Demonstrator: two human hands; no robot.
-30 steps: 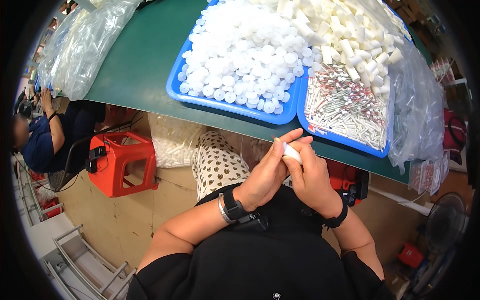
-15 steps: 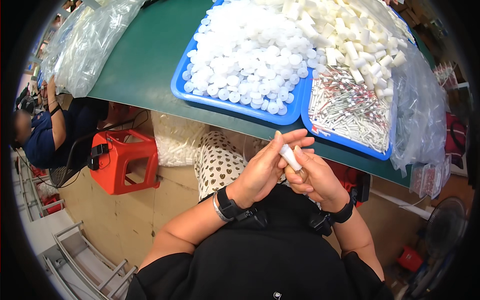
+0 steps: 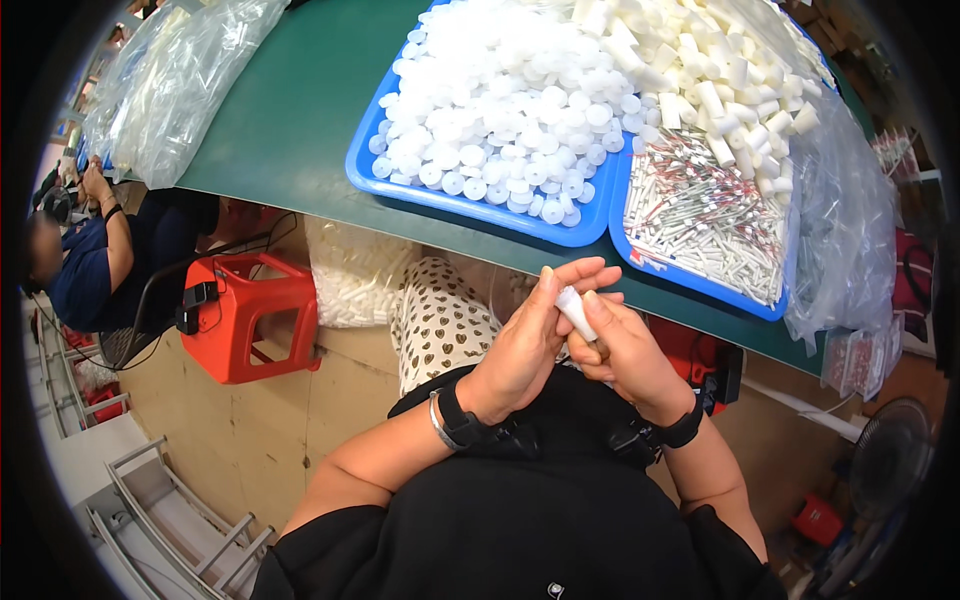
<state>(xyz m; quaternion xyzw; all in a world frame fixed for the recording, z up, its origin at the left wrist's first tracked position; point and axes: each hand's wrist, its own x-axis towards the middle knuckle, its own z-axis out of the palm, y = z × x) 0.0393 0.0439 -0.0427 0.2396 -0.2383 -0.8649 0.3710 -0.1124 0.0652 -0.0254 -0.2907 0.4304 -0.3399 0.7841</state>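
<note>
A short white cylinder is tilted between my hands, just in front of the table edge. My right hand is closed round its lower part, with the thumb along its side. At its upper end is my left hand, palm turned inward, thumb up and fingers stretched out behind the cylinder. The cylinder's lower end is partly hidden by my right fingers. Beyond my hands, one blue tray holds a heap of translucent white round caps. Another blue tray holds thin white sticks with red and grey wires.
Cream cylinders are heaped at the back right beside clear plastic bagging. On the green table, another plastic bag lies far left. A red stool, a seated person and a fan surround the table.
The cylinder stays between my hands, with only a slight shift in how the fingers lie. The trays appear slightly further right in view. The seated person's hands have moved a little.
</note>
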